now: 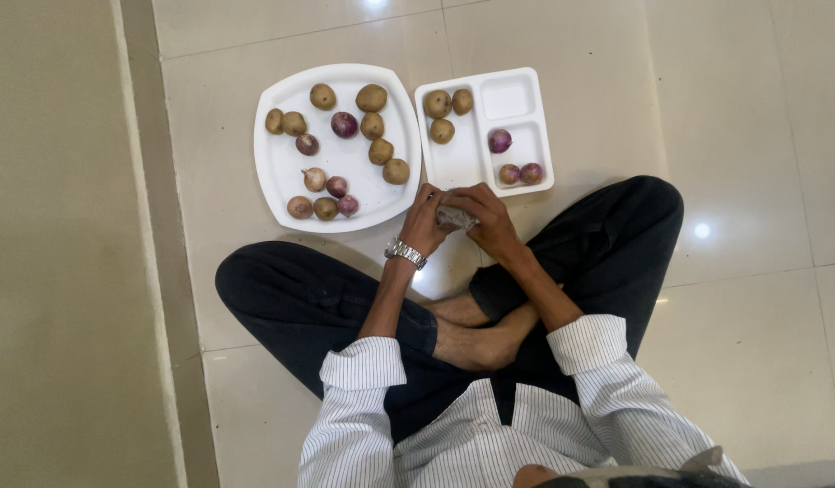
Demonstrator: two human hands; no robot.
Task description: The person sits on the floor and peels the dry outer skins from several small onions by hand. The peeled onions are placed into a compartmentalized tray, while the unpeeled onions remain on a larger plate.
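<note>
I sit cross-legged on a pale tiled floor. My left hand (424, 220), with a metal watch on its wrist, and my right hand (491, 217) meet in front of my knees. Together they grip a small pale grey object (455, 217); I cannot tell what it is. Just beyond my left hand lies a white square plate (282, 172) with several brown potatoes (372, 98) and small purple onions (344, 124). Beyond my right hand is a white compartment tray (462, 167). Three potatoes (438, 104) lie in its long left compartment and three onions (499, 140) in its right compartments.
My legs in dark trousers (300, 303) spread to both sides, with my bare feet (476, 339) crossed below the hands. A beige wall or raised strip (65, 244) runs along the left. Glossy floor tiles (751, 136) stretch to the right and beyond the dishes.
</note>
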